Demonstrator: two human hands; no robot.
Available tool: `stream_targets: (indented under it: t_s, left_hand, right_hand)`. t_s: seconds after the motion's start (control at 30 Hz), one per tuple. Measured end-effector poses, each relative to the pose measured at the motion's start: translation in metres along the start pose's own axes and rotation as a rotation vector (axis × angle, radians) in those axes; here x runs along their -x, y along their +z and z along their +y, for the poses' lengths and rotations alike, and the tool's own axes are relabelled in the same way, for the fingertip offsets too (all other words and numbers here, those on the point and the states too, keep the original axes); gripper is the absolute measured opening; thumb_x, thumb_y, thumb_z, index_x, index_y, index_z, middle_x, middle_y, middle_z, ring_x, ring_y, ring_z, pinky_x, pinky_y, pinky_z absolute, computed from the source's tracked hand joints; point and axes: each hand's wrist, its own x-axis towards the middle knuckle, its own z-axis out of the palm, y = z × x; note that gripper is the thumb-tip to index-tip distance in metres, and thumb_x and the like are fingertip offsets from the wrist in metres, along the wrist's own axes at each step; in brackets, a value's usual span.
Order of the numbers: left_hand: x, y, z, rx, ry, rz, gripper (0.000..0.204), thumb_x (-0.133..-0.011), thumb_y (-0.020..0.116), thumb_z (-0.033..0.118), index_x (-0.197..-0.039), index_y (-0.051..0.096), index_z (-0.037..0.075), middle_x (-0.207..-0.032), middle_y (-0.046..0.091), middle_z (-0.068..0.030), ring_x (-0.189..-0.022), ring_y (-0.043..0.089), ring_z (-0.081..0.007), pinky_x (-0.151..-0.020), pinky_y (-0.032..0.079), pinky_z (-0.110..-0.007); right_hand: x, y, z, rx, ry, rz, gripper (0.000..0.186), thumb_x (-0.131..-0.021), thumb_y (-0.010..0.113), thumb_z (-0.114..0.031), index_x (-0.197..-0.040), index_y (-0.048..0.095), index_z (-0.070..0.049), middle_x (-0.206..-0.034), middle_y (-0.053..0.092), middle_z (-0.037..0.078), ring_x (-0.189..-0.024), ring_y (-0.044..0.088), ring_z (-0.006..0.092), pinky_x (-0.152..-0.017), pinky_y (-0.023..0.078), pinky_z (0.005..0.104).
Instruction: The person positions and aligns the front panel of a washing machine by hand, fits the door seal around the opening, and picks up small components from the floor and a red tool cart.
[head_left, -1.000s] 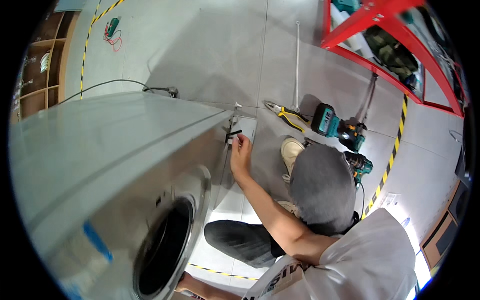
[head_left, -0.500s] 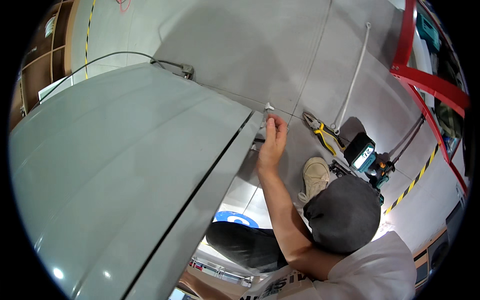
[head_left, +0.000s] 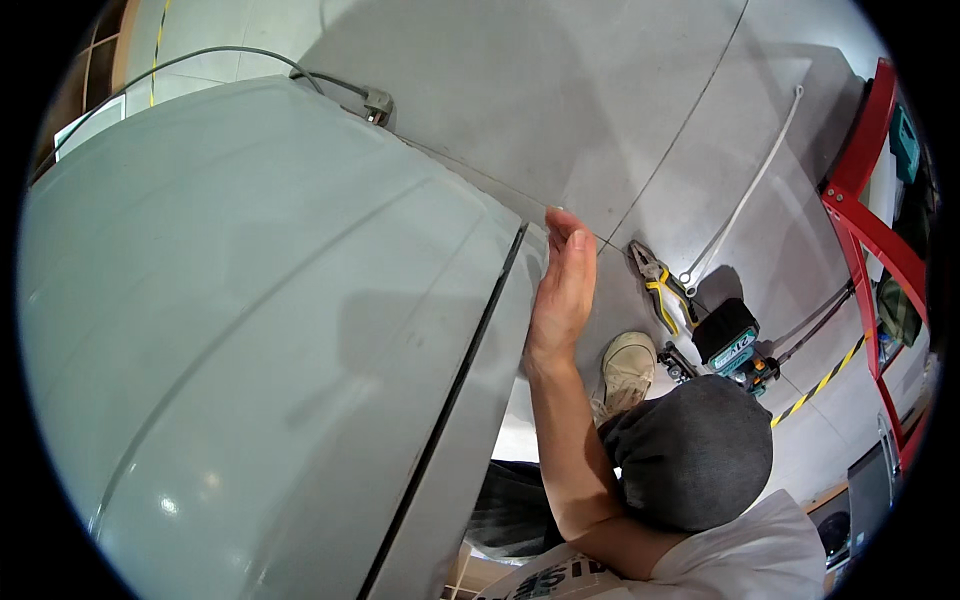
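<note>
My right hand (head_left: 564, 285) is upright beside the end edge of a large, pale grey curved panel (head_left: 270, 260). Its fingers are nearly straight and close together, with the palm side turned toward the panel. Whatever lies between the fingers and the edge is hidden, and I see no object in the hand. A narrow strip (head_left: 490, 400) runs along the panel's border, set off by a dark gap. My left hand is out of the picture. On the floor near the right hand lie pliers (head_left: 660, 285) with yellow and black handles.
A long ring wrench (head_left: 750, 190) lies beyond the pliers. Beside my shoe (head_left: 630, 370) stands a cordless power tool (head_left: 735, 345) with a battery pack. A red metal frame (head_left: 875, 225) holding items rises at the right. A grey cable (head_left: 200, 55) and connector (head_left: 378, 105) run behind the panel.
My right hand has gone from a pinch at a small whitish piece by the panel edge to straighter fingers; that piece no longer shows. The view has shifted, and my left forearm has left it.
</note>
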Motion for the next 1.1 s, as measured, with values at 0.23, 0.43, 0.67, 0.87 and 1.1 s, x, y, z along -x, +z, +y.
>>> stream_targets:
  t_s: [0.23,0.43,0.67,0.87,1.1]
  left_hand:
    - [0.005,-0.007,-0.005,-0.022,-0.011,0.029,0.045,-0.08,0.046,0.025,-0.11,0.056,-0.007,-0.11,0.057,-0.0208,-0.097,0.058,-0.0314,-0.086,0.048,-0.041]
    - [0.004,-0.012,-0.006,-0.029,-0.021,0.035,0.045,-0.08,0.046,0.025,-0.11,0.056,-0.007,-0.111,0.057,-0.0206,-0.097,0.058,-0.0313,-0.087,0.048,-0.041]
    - [0.006,-0.012,-0.009,-0.015,-0.022,0.038,0.045,-0.08,0.046,0.025,-0.11,0.055,-0.007,-0.111,0.056,-0.0204,-0.097,0.058,-0.0311,-0.087,0.048,-0.041]
    - [0.006,-0.013,-0.01,-0.002,-0.033,0.041,0.045,-0.08,0.046,0.025,-0.111,0.055,-0.007,-0.112,0.056,-0.0202,-0.098,0.057,-0.031,-0.087,0.048,-0.041]
    - [0.003,-0.009,-0.01,0.004,-0.035,0.03,0.045,-0.081,0.046,0.025,-0.111,0.055,-0.007,-0.113,0.056,-0.02,-0.098,0.057,-0.0309,-0.087,0.048,-0.041]
  right_hand:
    - [0.0,-0.004,0.01,-0.076,0.029,-0.116,0.045,-0.096,0.031,-0.035,-0.101,0.054,0.003,-0.093,0.059,0.012,-0.092,0.05,0.018,-0.088,0.035,0.0304]
    - [0.006,-0.002,0.017,-0.072,0.102,-0.1,0.05,-0.096,0.028,-0.04,-0.095,0.055,0.001,-0.081,0.061,0.011,-0.081,0.051,0.0153,-0.081,0.036,0.0279]
    - [0.001,0.006,0.013,-0.057,0.121,-0.128,0.055,-0.096,0.025,-0.042,-0.092,0.057,0.002,-0.08,0.061,0.011,-0.079,0.052,0.015,-0.079,0.037,0.0271]
    - [0.0,0.002,0.016,-0.091,0.171,-0.177,0.056,-0.096,0.024,-0.042,-0.091,0.058,0.003,-0.08,0.062,0.012,-0.08,0.052,0.015,-0.078,0.038,0.0266]
    - [0.001,0.005,0.014,-0.104,0.137,-0.178,0.056,-0.096,0.025,-0.042,-0.093,0.058,0.003,-0.081,0.063,0.013,-0.081,0.053,0.0161,-0.079,0.038,0.0272]
